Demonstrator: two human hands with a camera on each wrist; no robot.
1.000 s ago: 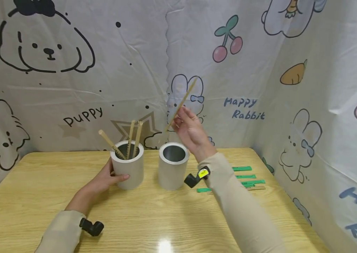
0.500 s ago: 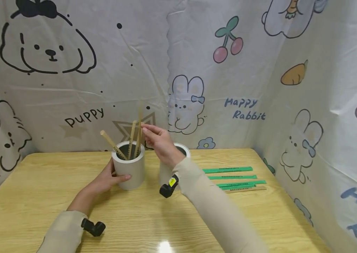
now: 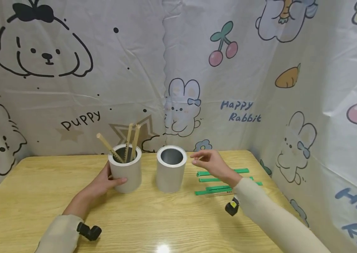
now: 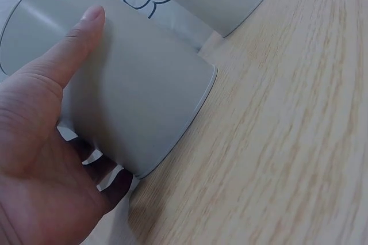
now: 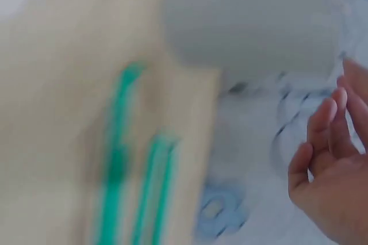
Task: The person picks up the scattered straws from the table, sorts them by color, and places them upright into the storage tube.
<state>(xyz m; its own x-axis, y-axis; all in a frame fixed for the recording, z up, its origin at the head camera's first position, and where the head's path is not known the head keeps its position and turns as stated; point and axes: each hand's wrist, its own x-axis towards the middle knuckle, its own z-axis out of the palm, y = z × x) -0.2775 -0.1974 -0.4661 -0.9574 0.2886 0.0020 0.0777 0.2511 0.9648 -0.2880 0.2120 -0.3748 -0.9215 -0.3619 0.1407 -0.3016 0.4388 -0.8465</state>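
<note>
My left hand holds a white cylindrical container by its left side, the thumb across the front and the fingers behind. In the left wrist view the thumb lies along the container's wall. Several slim tan sticks with dark printing lean out of its mouth. To the right of a second white container, my right hand hovers over the table with loosely bent fingers and nothing in them. Beneath it lie several green sticks, partly hidden by the hand and sleeve.
A tan stick lies in front of the green ones. The second container's dark mouth faces up, with no sticks rising from it. Behind the wooden table hangs a printed cloth, which also covers the right side.
My right hand carried a tan stick left to the held container, let go of it there and came back right with nothing. The left hand keeps its grip on the container.
</note>
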